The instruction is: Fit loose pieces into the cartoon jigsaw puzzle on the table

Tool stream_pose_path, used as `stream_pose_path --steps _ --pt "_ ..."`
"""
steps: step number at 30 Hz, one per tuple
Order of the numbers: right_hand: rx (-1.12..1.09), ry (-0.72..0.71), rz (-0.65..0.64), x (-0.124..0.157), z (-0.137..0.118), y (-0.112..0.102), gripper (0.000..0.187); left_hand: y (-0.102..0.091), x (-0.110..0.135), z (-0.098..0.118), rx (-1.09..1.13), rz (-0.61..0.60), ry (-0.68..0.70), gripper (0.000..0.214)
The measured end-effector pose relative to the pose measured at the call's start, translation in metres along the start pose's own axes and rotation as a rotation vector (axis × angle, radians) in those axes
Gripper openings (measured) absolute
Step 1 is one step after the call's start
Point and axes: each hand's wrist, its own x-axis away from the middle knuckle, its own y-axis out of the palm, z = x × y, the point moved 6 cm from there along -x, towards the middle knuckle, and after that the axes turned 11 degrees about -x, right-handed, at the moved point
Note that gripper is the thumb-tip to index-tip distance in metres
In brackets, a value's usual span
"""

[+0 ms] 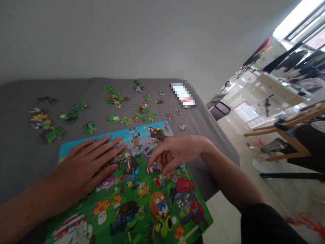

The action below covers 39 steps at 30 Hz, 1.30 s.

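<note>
A hand could pass over the grey cloth of the counter (20, 162) between the puzzle board (142, 210) and the loose puzzle pieces (114, 98), while the right hand (177, 152) stands in the way toward the blurred white packet (182, 95)

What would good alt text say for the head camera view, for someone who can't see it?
Two bare hands are on a colourful cartoon jigsaw puzzle: the left hand lies flat, and the right hand touches it with curled fingers. Loose puzzle pieces lie scattered beyond on a grey tablecloth.
</note>
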Motion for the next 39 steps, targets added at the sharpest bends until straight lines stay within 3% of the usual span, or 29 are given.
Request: stream_pose_path --steps 5,9,18,24,31,39 --pt "0.007 -0.039 0.084 0.013 -0.005 -0.017 0.031 0.003 0.001 -0.001 0.057 -0.095 -0.016 0.062" --pt "-0.020 0.004 0.107 0.016 0.003 -0.025 0.036 0.003 0.001 -0.002 0.083 -0.085 -0.040 0.062" --pt "-0.023 0.070 0.152 0.018 0.011 -0.030 0.045 0.002 0.000 0.000 0.081 -0.062 -0.040 0.059" --pt "-0.031 0.082 0.152 0.018 0.012 -0.029 0.045 0.003 0.001 -0.002 0.102 -0.127 -0.041 0.058" --pt "-0.022 0.110 0.125 0.021 0.010 -0.027 0.040 0.003 0.001 -0.002 0.066 -0.105 -0.019 0.059" --pt "0.095 0.067 0.073 0.026 0.011 -0.027 0.030 -0.006 -0.002 0.004 0.027 0.041 0.002 0.065"
